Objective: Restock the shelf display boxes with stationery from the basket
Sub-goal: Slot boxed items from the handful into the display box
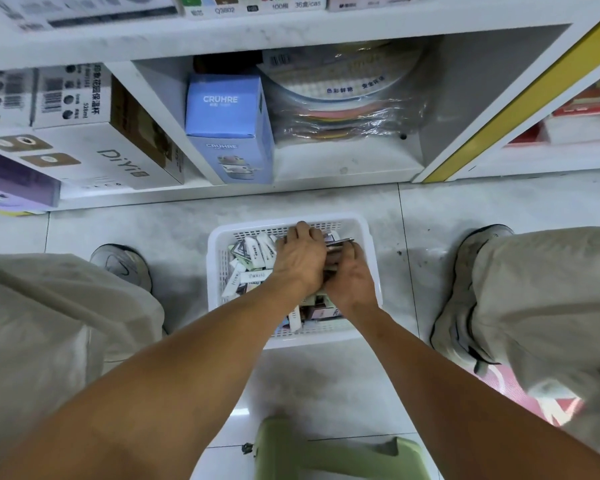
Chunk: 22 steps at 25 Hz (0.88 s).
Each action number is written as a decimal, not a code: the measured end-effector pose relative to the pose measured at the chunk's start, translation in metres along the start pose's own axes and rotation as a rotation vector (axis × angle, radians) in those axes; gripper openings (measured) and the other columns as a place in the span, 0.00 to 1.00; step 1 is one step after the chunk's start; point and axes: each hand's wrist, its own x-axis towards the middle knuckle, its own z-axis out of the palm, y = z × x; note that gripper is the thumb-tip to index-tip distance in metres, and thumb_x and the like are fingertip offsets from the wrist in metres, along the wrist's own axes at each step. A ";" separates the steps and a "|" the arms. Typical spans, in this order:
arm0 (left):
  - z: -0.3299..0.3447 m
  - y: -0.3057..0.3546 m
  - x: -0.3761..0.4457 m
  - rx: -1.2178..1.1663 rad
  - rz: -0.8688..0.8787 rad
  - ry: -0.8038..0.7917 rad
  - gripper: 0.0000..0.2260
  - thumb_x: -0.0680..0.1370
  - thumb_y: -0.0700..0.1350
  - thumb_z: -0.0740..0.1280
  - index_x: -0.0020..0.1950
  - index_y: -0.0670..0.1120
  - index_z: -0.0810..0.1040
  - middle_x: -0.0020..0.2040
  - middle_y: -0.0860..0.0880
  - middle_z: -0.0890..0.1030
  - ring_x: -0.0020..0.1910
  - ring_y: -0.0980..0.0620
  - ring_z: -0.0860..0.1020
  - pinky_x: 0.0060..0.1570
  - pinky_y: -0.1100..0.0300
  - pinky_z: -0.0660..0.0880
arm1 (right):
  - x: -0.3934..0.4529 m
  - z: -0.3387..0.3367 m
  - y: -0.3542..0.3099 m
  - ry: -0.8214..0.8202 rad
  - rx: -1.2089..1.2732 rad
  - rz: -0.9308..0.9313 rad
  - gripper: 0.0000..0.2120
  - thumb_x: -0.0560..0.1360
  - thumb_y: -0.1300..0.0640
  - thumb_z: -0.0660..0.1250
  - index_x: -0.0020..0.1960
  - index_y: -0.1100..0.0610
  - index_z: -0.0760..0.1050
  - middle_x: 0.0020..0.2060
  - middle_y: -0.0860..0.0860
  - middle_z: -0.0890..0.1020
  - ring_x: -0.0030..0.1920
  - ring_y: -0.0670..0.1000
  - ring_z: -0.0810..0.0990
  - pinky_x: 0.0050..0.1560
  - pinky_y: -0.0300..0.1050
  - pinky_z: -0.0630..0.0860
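1. At frame centre, the left hand [300, 259] and right hand [349, 284] curl together round a small stack of stationery [338, 244].
2. The stack sits inside the basket [361, 223], its long axis running left-right.

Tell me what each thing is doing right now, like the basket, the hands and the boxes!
Basket: on the floor, holding many small stationery packs.
Left hand: in the basket, fingers curled over a dark stack of packs.
Right hand: in the basket, gripping the same dark stack.
Blue box: closed, upright on the bottom shelf.
Green stool: standing on the floor, nearest the person.
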 end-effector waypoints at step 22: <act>0.002 -0.024 0.025 -0.209 -0.032 -0.234 0.38 0.67 0.43 0.75 0.72 0.42 0.60 0.64 0.40 0.73 0.64 0.40 0.72 0.58 0.50 0.73 | -0.003 0.001 -0.002 0.060 0.275 -0.140 0.12 0.72 0.72 0.70 0.52 0.61 0.80 0.47 0.53 0.82 0.42 0.44 0.78 0.41 0.28 0.74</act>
